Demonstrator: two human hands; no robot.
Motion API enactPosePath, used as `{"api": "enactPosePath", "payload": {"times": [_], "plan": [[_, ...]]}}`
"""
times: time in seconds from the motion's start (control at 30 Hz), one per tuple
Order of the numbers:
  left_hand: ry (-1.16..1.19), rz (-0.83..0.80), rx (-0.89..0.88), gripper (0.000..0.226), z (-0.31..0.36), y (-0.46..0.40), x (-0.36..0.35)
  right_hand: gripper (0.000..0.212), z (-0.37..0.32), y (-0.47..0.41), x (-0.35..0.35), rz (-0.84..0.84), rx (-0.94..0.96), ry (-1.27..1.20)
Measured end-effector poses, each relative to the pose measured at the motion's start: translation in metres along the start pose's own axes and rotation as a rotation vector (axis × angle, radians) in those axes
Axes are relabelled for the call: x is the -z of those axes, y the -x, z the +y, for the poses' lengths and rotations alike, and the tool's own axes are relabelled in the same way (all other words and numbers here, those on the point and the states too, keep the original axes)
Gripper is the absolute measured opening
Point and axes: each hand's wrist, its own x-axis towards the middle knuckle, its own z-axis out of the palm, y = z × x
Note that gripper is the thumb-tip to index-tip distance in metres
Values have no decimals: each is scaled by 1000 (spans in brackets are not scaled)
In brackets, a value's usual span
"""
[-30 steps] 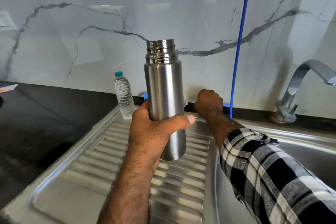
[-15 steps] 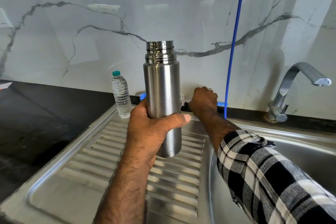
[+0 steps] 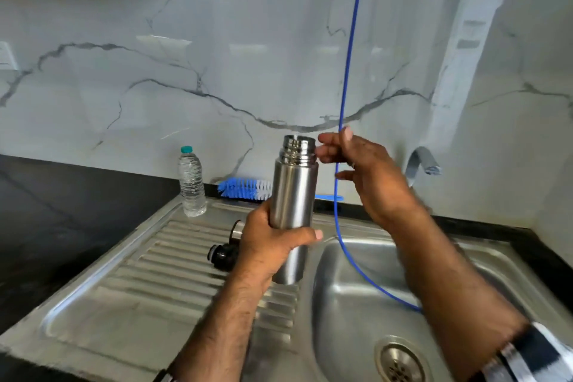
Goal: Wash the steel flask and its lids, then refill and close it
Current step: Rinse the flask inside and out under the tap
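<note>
Holding the steel flask (image 3: 294, 201) upright in my left hand (image 3: 273, 245), grip wrapped tight around the lower body, over the edge where the drainboard meets the sink (image 3: 356, 282). What's changed: half a second ago my right hand (image 3: 369, 174) was down at the back ledge by the wall, now it's up beside the flask's open threaded mouth, fingers loosely spread, touching the blue hose (image 3: 344, 121) but not clearly clamped on anything. I'd guess that means rinsing or filling comes next. Both lids (image 3: 228, 250) lie on the drainboard just left of my left hand, and the blue bottle brush (image 3: 245, 189) lies by the wall behind the flask.
</note>
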Motion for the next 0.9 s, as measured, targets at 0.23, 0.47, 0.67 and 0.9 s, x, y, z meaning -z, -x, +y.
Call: {"api": "enactPosePath", "payload": {"times": [0.23,0.47,0.67,0.9], "plan": [[-22,-193,-70,52,6,44,-68,50,-5,77,50,-75,-125,174],[-234,-651,-105,83,-9,42,-114,51,34,115,104,248,-168,-32],[-344,-425,-20,59,-61,6,-122,43,89,130,148,414,-293,325],[-315,-230,-17,38,-82,-17,-138,63,130,132,146,138,-581,1014]]}}
